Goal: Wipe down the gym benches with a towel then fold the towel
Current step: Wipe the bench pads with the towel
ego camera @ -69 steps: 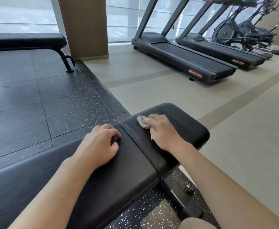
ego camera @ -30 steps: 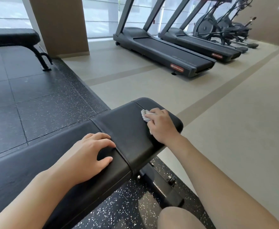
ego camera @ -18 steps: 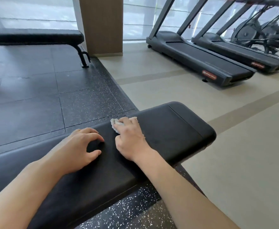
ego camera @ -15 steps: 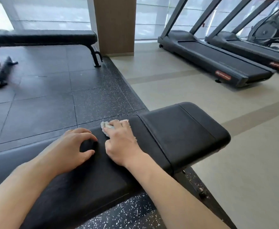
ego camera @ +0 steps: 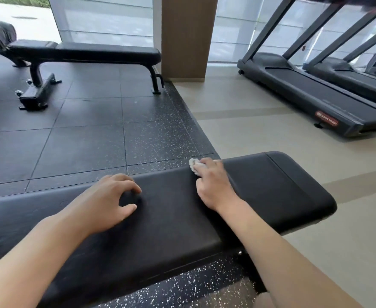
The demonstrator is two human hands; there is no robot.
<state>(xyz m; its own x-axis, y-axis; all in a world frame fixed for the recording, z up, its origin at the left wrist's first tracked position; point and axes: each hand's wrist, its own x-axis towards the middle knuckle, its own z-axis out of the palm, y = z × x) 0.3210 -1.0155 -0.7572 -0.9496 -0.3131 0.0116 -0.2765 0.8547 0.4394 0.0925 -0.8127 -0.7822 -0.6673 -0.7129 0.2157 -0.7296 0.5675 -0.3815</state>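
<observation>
Along near bench (ego camera: 164,218), towel (ego camera: 194,166) further right

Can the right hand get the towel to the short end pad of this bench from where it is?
Probably yes: the right hand presses the towel on the near bench, and the end pad beside it is bare.

Blk bench (ego camera: 271,190), white towel (ego camera: 194,166), speckled mat (ego camera: 158,136).

We see a black padded gym bench (ego camera: 164,218) running flat across the foreground, its pad seamed near the right end. A small, pale, bunched-up towel (ego camera: 194,166) lies on its far edge. A second black flat bench (ego camera: 107,52) stands well apart on the dark rubber floor.
</observation>
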